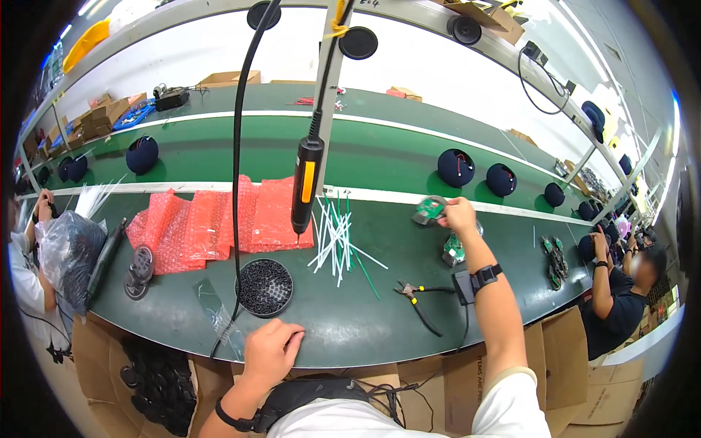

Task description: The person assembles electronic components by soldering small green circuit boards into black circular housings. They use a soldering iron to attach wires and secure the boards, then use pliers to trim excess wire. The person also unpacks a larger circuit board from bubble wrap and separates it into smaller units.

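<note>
My right hand reaches out over the bench, its fingers closed on a green circuit board with a dark rounded part. Just below it, another green board assembly lies on the bench, partly behind my wrist. My left hand rests at the bench's near edge, fingers curled, with nothing visible in it. Beyond that hand stands a round bowl of small black screws. A pair of pliers with black and yellow handles lies between my arms. White and green cable ties are scattered in the middle.
An electric screwdriver hangs over the bench beside a black cable. Red bubble wrap lies at left, near a dark oval part. Dark round housings sit on the green conveyor. Co-workers are at both sides.
</note>
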The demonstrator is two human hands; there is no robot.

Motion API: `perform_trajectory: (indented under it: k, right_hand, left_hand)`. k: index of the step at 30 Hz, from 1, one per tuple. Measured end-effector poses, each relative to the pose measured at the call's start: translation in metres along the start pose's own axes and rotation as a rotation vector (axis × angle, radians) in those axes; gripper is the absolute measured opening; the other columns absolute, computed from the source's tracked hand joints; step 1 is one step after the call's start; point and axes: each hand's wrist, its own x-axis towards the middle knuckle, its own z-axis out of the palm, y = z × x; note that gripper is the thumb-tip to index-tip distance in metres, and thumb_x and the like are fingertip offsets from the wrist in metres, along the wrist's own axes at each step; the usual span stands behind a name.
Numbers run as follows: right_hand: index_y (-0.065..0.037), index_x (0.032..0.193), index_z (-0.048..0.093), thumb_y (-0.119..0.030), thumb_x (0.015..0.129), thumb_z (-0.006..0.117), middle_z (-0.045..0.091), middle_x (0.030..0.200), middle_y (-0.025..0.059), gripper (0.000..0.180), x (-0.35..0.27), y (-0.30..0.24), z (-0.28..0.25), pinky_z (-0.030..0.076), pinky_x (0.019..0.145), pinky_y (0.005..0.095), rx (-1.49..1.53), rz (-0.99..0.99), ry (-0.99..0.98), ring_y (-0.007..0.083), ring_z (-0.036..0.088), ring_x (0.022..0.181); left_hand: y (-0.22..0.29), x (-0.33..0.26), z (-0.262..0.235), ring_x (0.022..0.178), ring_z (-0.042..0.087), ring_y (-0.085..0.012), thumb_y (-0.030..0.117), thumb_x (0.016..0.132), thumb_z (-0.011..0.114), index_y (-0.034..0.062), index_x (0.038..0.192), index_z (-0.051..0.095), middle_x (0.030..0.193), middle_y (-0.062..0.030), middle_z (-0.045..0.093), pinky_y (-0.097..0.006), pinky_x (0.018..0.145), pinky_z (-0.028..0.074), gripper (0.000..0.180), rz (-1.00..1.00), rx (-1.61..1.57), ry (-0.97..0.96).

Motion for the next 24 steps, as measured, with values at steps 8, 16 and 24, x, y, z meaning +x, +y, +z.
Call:
perform_trajectory:
  k: [8,16,24]
  right_hand:
    - [-0.007,0.116,0.069,-0.021,0.090,0.075,0.068,0.120,0.0158,0.030,-0.070,-0.013,-0.027,0.050,0.102,0.0459,-0.641,-0.678,0.086,0.0395,0.063,0.115]
    - [-0.013,0.142,0.061,-0.013,0.095,0.066,0.043,0.164,0.0096,0.047,-0.104,0.026,-0.023,0.027,0.119,0.0658,-0.931,-0.660,-0.223,0.0356,0.033,0.155]
    - [-0.001,0.100,0.064,0.000,0.089,0.070,0.065,0.083,0.0121,0.013,-0.239,-0.009,0.010,0.048,0.062,0.0303,-0.050,-0.640,-0.308,0.0245,0.062,0.066]
  left_hand:
    - [0.002,-0.003,-0.005,0.069,0.065,-0.0286,0.010,0.086,0.078,0.0088,0.094,0.074,0.080,-0.0082,0.063,-0.039,0.062,0.052,0.010,0.016,0.064,0.005]
    - [-0.009,-0.009,-0.002,0.076,0.066,-0.0284,0.015,0.089,0.076,0.0088,0.098,0.071,0.082,-0.0068,0.062,-0.040,0.066,0.054,0.011,0.208,-0.008,0.049]
    - [0.002,-0.045,-0.041,0.075,0.065,-0.0266,0.010,0.093,0.074,0.0070,0.100,0.073,0.085,-0.0073,0.065,-0.037,0.066,0.052,0.008,-0.014,-0.392,0.030]
